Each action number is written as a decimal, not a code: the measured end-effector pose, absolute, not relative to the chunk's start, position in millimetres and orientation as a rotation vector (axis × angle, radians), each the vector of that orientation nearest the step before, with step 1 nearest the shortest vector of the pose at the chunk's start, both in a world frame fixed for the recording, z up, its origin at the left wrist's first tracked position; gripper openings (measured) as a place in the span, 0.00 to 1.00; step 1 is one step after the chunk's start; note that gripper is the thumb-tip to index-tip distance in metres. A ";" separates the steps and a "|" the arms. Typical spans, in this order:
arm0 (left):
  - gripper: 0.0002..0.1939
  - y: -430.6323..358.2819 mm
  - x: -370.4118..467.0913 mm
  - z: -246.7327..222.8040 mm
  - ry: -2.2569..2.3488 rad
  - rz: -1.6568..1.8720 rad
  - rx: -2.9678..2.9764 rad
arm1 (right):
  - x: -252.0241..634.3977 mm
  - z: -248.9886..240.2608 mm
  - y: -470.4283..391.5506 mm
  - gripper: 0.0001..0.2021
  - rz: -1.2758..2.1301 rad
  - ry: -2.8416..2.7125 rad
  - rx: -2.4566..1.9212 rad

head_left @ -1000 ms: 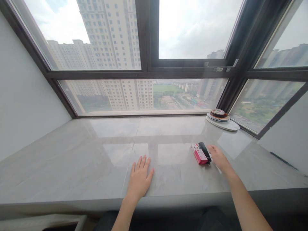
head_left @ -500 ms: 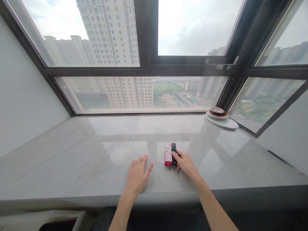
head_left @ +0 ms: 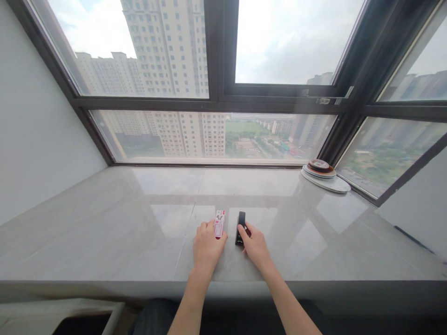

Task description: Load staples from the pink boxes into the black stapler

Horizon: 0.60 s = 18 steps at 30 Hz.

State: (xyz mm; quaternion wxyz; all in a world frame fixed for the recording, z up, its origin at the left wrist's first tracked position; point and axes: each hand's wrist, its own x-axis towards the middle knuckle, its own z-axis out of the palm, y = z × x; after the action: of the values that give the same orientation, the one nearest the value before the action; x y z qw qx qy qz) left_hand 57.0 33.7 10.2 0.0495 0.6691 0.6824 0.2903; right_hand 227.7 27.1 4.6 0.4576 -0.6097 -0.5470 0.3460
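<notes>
My left hand [head_left: 208, 245] is closed around the near end of a small red-and-white box [head_left: 219, 223], thumb on its right side and fingers on its left. The box points away from me, and its far part shows above the hand. To the right, my right hand [head_left: 254, 243] grips a black stapler [head_left: 240, 221] from its right side, the thumb lying over its top. A narrow gap of countertop separates the box from the stapler. The fingers beneath the stapler are partly hidden.
Both hands are over a glossy grey stone sill [head_left: 115, 242]. A stack of plates [head_left: 323, 174] stands in the far right corner by the dark window frame [head_left: 279, 104]. A thin dark strip [head_left: 414, 239] lies along the right wall. The sill's front edge [head_left: 139, 282] runs below my wrists.
The box and stapler were side by side near my right hand; now they are apart. My left hand, flat on the sill before, has taken hold of the box, which lies further left.
</notes>
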 end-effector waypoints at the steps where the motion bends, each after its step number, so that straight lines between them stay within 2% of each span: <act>1: 0.23 33.9 53.9 8.7 2.058 0.913 2.041 | 233.1 3.6 24.2 0.26 0.848 -1.341 -1.516; 6: 0.23 47.4 17.0 5.7 1.989 1.082 1.955 | 242.4 1.4 13.6 0.28 0.887 -1.350 -1.507; 13: 0.24 90.5 -36.3 7.9 2.161 0.981 1.868 | 239.4 5.6 10.6 0.27 0.871 -1.351 -1.496; 18: 0.25 77.6 -44.3 10.3 2.170 1.099 1.878 | 238.7 5.7 9.6 0.27 0.837 -1.356 -1.510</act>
State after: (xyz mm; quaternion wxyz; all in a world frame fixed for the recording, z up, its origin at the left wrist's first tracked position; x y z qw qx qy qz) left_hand -44.3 77.6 10.3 0.0343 0.6107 0.7057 0.3575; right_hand 238.7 9.6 5.7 0.4554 -0.6124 -0.5499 0.3395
